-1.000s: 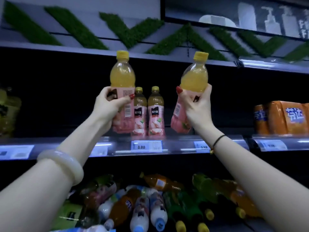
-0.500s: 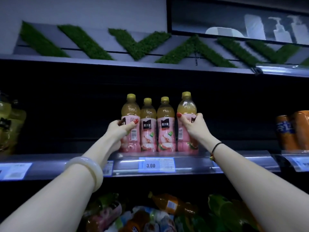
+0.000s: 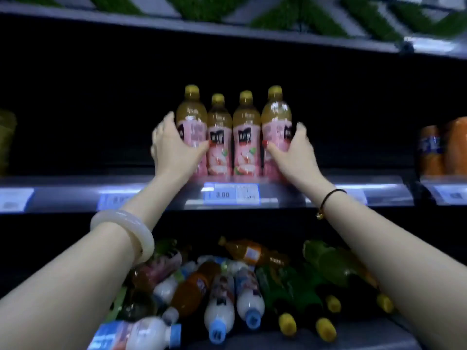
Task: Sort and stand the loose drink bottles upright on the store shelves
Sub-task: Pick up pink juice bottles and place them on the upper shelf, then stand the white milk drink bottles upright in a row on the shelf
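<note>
Head view: four pink-labelled juice bottles upright in a tight row on the middle shelf [image 3: 285, 195], above the 3.00 price tag [image 3: 231, 194]. Left hand [image 3: 174, 147] wrapped around the left end bottle [image 3: 191, 127]; right hand [image 3: 294, 150] wrapped around the right end bottle [image 3: 276, 125], both hands curled and clamped on the labels. Two inner bottles [image 3: 232, 140] untouched, just beside the held pair. Loose bottles [image 3: 227, 294] heaped on their sides on the lower shelf, not yet sorted. Risk, as judged: uneven release or a sideways squeeze likely to tip the row, bottles standing close to the shelf lip; forearm sweep on withdrawal likely to disturb the heap below.
</note>
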Tool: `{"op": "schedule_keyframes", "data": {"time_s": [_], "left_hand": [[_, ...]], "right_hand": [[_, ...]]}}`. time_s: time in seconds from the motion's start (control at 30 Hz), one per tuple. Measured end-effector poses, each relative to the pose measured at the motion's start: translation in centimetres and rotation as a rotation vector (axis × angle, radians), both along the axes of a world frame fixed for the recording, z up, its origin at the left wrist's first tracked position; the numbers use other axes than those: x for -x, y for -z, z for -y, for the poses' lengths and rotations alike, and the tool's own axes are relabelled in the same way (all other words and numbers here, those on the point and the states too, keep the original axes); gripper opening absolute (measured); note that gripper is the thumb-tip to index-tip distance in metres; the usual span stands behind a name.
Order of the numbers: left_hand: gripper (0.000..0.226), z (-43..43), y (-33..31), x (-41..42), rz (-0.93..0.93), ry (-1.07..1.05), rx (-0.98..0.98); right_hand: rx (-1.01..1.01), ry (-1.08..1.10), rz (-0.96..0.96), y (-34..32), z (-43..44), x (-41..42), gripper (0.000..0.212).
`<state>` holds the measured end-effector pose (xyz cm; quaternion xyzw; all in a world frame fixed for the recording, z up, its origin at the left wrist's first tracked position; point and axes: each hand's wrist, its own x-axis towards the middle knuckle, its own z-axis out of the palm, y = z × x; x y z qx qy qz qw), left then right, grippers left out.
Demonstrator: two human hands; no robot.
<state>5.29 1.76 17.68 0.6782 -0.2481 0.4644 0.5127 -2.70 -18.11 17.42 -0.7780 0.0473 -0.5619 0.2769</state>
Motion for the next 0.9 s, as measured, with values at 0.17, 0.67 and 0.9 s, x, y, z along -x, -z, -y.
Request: {"op": "schedule_keyframes", "data": {"time_s": [0.17,0.67,0.9], "left_hand": [[0.017,2.6,12.1,4.7,0.482,0.183,0.014],[0.039,7.7,23.0,-0.9,-0.526,0.279,-0.755],[0.065,5.0,22.0,-1.5,-0.834,0.163,-1.225]], "right_hand": [[0.442,-0.028,0.383,10.8,-2.9,2.9,0.035],[0.646,0.156,-1.005,22.7,0.9,-1.1,0.065],[0.741,-0.113,-1.001,23.5,0.5,-4.8,0.060]]}}
